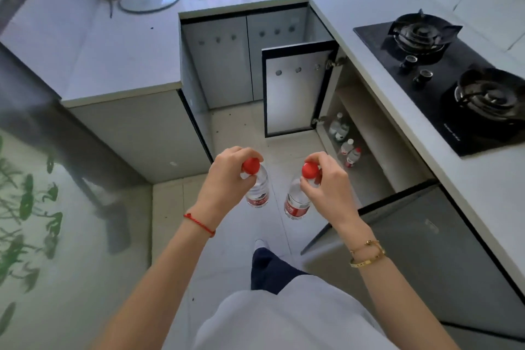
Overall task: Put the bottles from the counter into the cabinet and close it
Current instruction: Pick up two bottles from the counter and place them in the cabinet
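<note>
Two clear bottles with red caps and red labels were held above the floor (241, 133), one in each hand. The left hand (224, 179) was closed round the neck of the left bottle (257, 193), its fingers (247, 152) curled over the cap so that only part of the cap could be seen. The right hand (326, 182) gripped the right bottle (295, 203) in the same way, its fingers (318, 159) pinching just below the cap. The label print on both was too blurred to be read.

To the right, the cabinet (366, 133) under the table (377, 65) stood with both doors swung out. On its lower shelf several more bottles (346, 142) were seen, small and partly overlapping, so that their number could not be told with certainty. The rear of the shelf was lost in shadow. The nearer door (426, 250) was cut off by the right forearm. Only a dark trouser leg and a shoe tip were visible below.
</note>
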Motion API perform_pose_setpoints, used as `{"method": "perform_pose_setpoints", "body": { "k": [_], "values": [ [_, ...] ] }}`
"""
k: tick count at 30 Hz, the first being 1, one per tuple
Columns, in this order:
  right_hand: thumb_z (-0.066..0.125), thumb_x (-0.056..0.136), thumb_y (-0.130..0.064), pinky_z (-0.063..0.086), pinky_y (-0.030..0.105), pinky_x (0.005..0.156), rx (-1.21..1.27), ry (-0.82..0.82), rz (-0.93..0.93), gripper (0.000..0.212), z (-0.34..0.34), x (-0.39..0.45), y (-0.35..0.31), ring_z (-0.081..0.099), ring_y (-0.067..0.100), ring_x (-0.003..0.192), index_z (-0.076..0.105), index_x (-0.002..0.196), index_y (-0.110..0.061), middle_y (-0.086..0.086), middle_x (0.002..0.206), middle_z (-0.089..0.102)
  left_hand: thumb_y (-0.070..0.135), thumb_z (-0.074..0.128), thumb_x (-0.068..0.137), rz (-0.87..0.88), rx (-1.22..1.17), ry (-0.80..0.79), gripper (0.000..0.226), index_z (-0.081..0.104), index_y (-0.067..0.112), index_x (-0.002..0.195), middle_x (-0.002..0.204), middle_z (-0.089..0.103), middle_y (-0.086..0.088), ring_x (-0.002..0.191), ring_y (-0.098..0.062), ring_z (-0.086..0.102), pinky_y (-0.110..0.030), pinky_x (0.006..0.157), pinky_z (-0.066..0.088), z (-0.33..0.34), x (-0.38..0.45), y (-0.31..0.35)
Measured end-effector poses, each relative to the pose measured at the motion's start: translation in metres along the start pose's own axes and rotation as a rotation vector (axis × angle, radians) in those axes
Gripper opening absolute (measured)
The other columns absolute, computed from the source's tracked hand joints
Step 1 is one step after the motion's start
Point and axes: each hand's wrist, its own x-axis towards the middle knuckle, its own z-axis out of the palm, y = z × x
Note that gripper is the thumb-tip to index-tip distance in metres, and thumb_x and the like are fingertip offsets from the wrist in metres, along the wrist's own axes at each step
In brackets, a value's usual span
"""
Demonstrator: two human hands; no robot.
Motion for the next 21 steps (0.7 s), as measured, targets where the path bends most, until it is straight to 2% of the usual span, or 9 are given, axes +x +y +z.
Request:
{"method": "perform_pose_setpoints", "body": {
  "k": [5, 11, 14, 21],
  "values": [
    [0.069, 0.083, -0.016, 0.052, 0.029, 0.078, -0.023, 0.052, 0.052, 0.027, 0.015, 0.079, 0.012, 0.054, 0.011, 0.087, 0.053, 0.105, -0.02, -0.002, 0.099, 0.054, -0.004, 0.068, 0.071, 0.062, 0.002, -0.089, 0.038, 0.069, 0.021, 0.1, 0.099, 0.066, 0.004, 0.089, -0.017, 0.059, -0.032, 0.082, 0.052, 0.001, 0.097, -0.019],
    [0.068, 0.084, -0.014, 0.047, 0.022, 0.077, -0.083, 0.159, 0.156, 0.024, 0.018, 0.149, 0.034, 0.054, 0.011, 0.088, 0.058, 0.105, -0.015, 0.0, 0.102, 0.055, -0.001, 0.068, 0.073, 0.175, -0.002, -0.219, 0.038, 0.069, 0.022, 0.103, 0.103, 0.065, 0.003, 0.092, -0.016, 0.059, -0.024, 0.083, 0.048, 0.021, 0.203, -0.029],
    [0.068, 0.084, -0.015, 0.046, 0.021, 0.075, -0.11, 0.213, 0.257, 0.021, 0.017, 0.176, 0.05, 0.054, 0.011, 0.086, 0.057, 0.102, -0.015, -0.001, 0.102, 0.053, 0.001, 0.069, 0.076, 0.263, -0.004, -0.309, 0.036, 0.069, 0.022, 0.105, 0.107, 0.067, 0.003, 0.096, -0.016, 0.059, -0.019, 0.084, 0.042, 0.04, 0.254, -0.029],
    [0.069, 0.084, -0.01, 0.045, 0.023, 0.079, -0.153, 0.36, 0.578, 0.024, 0.02, 0.215, 0.096, 0.055, 0.014, 0.09, 0.058, 0.105, -0.012, 0.0, 0.109, 0.052, 0.006, 0.067, 0.08, 0.534, -0.01, -0.547, 0.03, 0.068, 0.019, 0.108, 0.107, 0.067, 0.002, 0.101, -0.016, 0.059, -0.023, 0.087, 0.048, 0.106, 0.356, -0.025]
  ]
}}
